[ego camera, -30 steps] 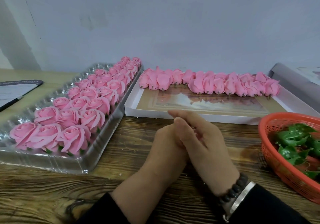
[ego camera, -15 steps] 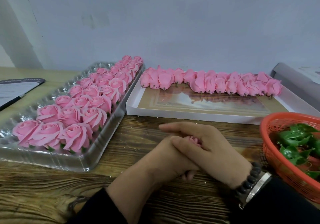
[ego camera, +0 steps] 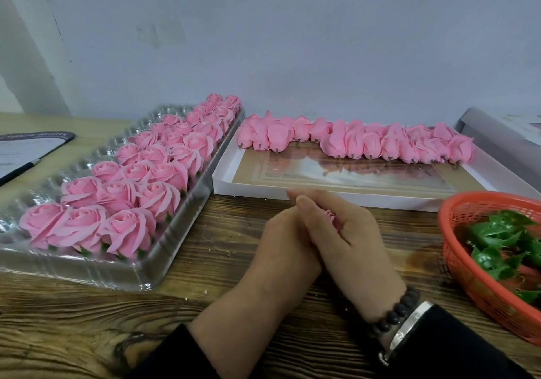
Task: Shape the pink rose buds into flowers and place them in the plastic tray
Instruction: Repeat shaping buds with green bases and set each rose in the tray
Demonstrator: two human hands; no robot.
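Over the wooden table, my left hand [ego camera: 282,244] and my right hand [ego camera: 355,244] are clasped together around a pink rose bud [ego camera: 333,218]. Only a small pink edge of it shows between my right thumb and fingers. My right fingers lie over the left hand. The clear plastic tray [ego camera: 164,257] on the left holds several shaped pink roses [ego camera: 128,228] in rows. A row of several unshaped pink buds [ego camera: 363,144] lies along the far side of a white flat box [ego camera: 345,195] behind my hands.
An orange mesh basket [ego camera: 468,273] with green leaf pieces [ego camera: 497,241] stands at the right, close to my right wrist. A dark clipboard with paper [ego camera: 26,153] lies at the far left. A grey roll [ego camera: 497,141] leans at the back right.
My clasped hands have rolled around the bud: the right hand tipped flat over the left, then came back more upright. A pink edge of the bud now shows.
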